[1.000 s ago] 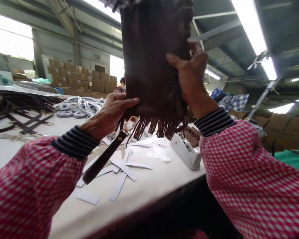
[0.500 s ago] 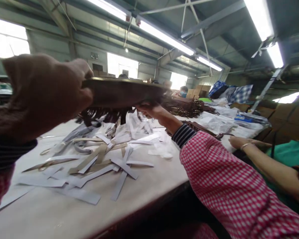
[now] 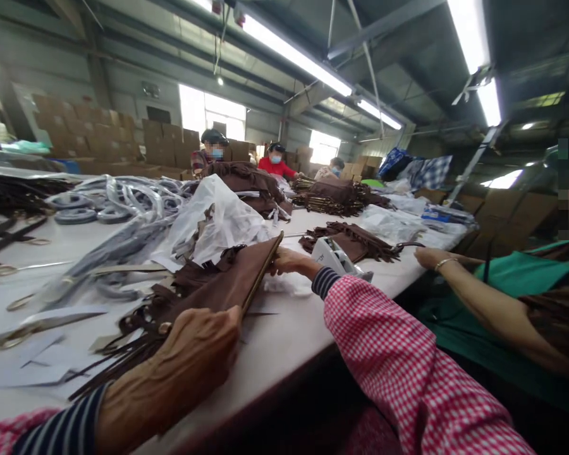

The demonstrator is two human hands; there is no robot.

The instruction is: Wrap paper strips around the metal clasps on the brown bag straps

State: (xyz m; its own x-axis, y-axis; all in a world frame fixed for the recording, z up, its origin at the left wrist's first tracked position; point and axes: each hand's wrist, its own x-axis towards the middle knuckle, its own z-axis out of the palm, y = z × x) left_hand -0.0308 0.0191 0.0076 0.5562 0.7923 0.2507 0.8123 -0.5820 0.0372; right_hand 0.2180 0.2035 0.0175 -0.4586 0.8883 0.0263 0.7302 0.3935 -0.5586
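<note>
A brown fringed bag with a metal zip along its near edge lies tilted over the table. My left hand is closed on the near end of that zipped edge. At the far end of the same edge my right hand grips the bag, its fingertips partly hidden behind it. The fringe hangs towards the left, over pale paper strips. Just right of my right hand stands a grey tape dispenser.
Scissors lie at the left among paper pieces. Behind the bag are clear plastic wrapping and coiled grey straps. Brown bags are piled farther back. At the right, a co-worker's hand holds a dark strap. More people sit across the table.
Both hands have brought the bag down from eye height to the tabletop, turning its zipped edge towards me. It now covers many of the paper strips.
</note>
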